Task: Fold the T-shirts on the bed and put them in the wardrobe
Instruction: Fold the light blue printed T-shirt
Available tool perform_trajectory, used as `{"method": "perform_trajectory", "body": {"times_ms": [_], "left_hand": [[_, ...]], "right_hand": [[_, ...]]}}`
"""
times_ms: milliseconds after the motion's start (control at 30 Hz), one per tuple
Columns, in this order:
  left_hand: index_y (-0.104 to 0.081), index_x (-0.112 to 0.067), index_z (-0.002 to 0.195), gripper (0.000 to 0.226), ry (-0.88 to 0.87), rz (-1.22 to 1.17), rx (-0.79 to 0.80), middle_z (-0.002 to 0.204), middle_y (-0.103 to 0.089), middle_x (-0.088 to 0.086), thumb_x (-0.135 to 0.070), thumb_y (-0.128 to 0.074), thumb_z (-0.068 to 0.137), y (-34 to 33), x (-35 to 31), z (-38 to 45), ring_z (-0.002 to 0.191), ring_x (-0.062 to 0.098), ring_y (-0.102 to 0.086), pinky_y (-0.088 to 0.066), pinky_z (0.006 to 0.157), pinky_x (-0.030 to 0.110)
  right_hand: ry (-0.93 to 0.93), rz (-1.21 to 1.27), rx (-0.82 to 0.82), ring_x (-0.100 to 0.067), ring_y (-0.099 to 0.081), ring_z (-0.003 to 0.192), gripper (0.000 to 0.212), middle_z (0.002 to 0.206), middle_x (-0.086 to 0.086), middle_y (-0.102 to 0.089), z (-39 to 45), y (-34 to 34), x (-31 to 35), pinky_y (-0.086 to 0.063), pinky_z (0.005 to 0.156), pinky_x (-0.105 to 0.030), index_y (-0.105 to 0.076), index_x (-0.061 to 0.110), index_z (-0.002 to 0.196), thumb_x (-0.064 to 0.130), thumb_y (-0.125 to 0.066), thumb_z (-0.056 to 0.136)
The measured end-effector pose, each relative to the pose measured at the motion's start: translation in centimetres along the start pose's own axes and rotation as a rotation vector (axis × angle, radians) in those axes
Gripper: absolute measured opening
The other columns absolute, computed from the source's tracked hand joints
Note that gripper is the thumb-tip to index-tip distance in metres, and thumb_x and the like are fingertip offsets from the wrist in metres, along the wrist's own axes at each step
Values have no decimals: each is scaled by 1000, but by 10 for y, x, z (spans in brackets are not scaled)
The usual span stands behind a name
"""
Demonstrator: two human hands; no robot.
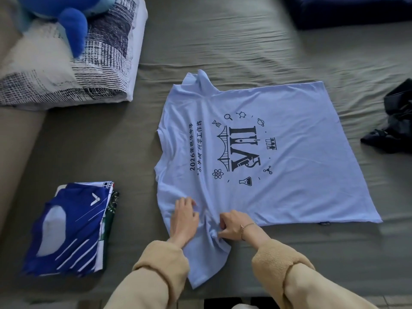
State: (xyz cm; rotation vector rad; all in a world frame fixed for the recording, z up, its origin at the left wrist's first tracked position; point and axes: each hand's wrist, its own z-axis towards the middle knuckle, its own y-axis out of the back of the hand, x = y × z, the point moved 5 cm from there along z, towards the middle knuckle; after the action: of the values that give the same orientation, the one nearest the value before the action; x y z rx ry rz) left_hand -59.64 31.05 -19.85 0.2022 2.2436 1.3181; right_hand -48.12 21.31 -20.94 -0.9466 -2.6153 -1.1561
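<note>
**Now Smoothing and Pinching the Near Sleeve of the Light Blue T-shirt**

Right now a light blue T-shirt (278, 152) is lying spread out on the grey bed sheet (223, 41), printed side up, with its collar end pointing left and its hem to the right. The left hand (185, 219) is resting on the cloth near the shoulder, its fingers straight and pressing flat. Just beside it, the right hand (234, 224) is pinching a bunched fold of the near sleeve between curled fingers and thumb; a thin bracelet (247, 226) is sitting on that wrist. Both arms are wearing tan fleece sleeves (281, 262).

Well apart to the left, a stack of folded shirts (71, 230) is lying on the sheet, a dark blue one on top. Farther back on the left, a patterned folded quilt (100, 63) is carrying a blue plush toy (71, 25). At the right edge, a crumpled dark garment (396, 121) is lying on the sheet.
</note>
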Motion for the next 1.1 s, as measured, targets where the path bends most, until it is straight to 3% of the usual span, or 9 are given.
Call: {"method": "perform_trajectory", "body": {"times_ms": [167,333,467,533,600,700,833,967,1100], "left_hand": [[-41,-5,122,37,357,-129,-91,130,-31,15,-10,-54,88,16,50,2,120,33,-31,-38,90,39],[-31,-1,131,51,565,-442,-129,131,-44,22,-9,-59,89,19,75,4,120,38,-44,-41,88,40],[-47,8,122,33,599,-362,-64,130,-49,25,-5,-47,91,24,87,4,117,39,-50,-41,91,38],[-51,10,121,34,617,-307,-58,131,-48,25,-4,-43,91,28,95,0,118,40,-49,-40,93,39],[-50,10,122,33,617,-286,-57,132,-46,25,-4,-41,93,29,100,-2,119,39,-48,-40,94,39],[-48,9,122,33,605,-316,-62,133,-45,26,-9,-45,95,27,107,-3,121,39,-46,-39,94,40],[-52,4,120,41,614,-369,34,128,-53,22,-26,-56,92,17,119,-13,115,37,-53,-44,91,38],[-62,-3,100,46,581,-497,227,95,-68,10,-41,-76,75,1,117,-29,79,21,-65,-52,69,30],[-63,-12,85,24,552,-482,481,83,-69,1,-27,-78,75,-13,107,-50,67,9,-61,-45,61,23]], "right_hand": [[10,-37,-35,-33,-58,104,58,114,-15,-59,6,-5,31,-45,80,-38,-47,8,118,50,-64,81],[-38,-62,-28,-36,-54,111,37,122,-21,-50,9,-10,45,-44,82,-39,-41,5,122,8,-54,87],[-117,-56,90,-31,-57,111,31,122,-15,-56,9,-5,44,-45,77,-31,-55,10,113,9,-61,83],[-184,-77,148,-26,-60,111,15,120,-10,-62,9,-1,43,-44,73,-29,-61,10,90,15,-70,80],[-252,-60,186,-26,-62,107,30,115,-11,-63,7,-1,40,-43,66,-29,-47,13,65,16,-74,78],[-347,-33,192,-23,-60,101,18,110,-11,-61,6,-1,33,-45,71,-29,-64,6,88,14,-75,77],[-407,49,198,-17,-45,82,26,70,-3,-49,-1,-8,24,-41,62,-30,-48,10,63,4,-67,80],[-419,124,165,-20,-50,59,34,33,4,-46,-10,-3,24,-40,58,-28,-46,12,55,-5,-60,81],[-374,432,79,9,-49,35,42,23,28,-32,-18,-10,21,-36,38,-6,-34,23,67,-8,-45,92]]}}
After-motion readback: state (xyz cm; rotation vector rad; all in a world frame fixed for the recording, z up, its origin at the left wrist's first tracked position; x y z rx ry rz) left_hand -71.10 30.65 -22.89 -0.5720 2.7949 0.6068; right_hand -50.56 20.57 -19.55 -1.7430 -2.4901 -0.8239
